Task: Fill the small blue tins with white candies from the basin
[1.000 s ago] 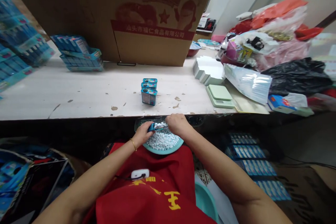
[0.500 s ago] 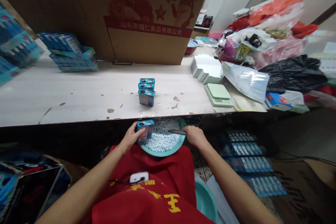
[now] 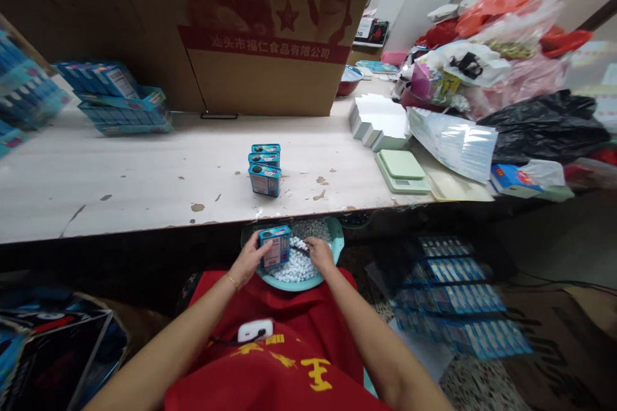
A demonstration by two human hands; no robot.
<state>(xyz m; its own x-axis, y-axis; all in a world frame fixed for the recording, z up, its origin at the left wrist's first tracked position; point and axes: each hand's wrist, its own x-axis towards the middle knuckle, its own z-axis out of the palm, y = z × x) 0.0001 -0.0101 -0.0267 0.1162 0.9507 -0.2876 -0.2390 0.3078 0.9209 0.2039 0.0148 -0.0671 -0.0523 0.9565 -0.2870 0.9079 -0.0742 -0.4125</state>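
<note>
My left hand grips a small blue tin with a pale label, upright over the left side of a turquoise basin. White and pale blue pellets lie heaped in that basin, which sits at my lap below the table edge. Closed around a dark metal scoop, my right hand is above the pellets, right beside the tin. The scoop's far end is among the pellets near the tin and hard to make out. Three similar blue tins stand in a row on the table.
A large cardboard box stands at the back of the white table. Blue display packs are at left. To the right are white card stacks, a green scale and plastic bags. More blue packs sit low at right.
My right hand has moved left with the scoop, deeper over the basin and close to the tin. My left hand and its tin have shifted slightly right.
</note>
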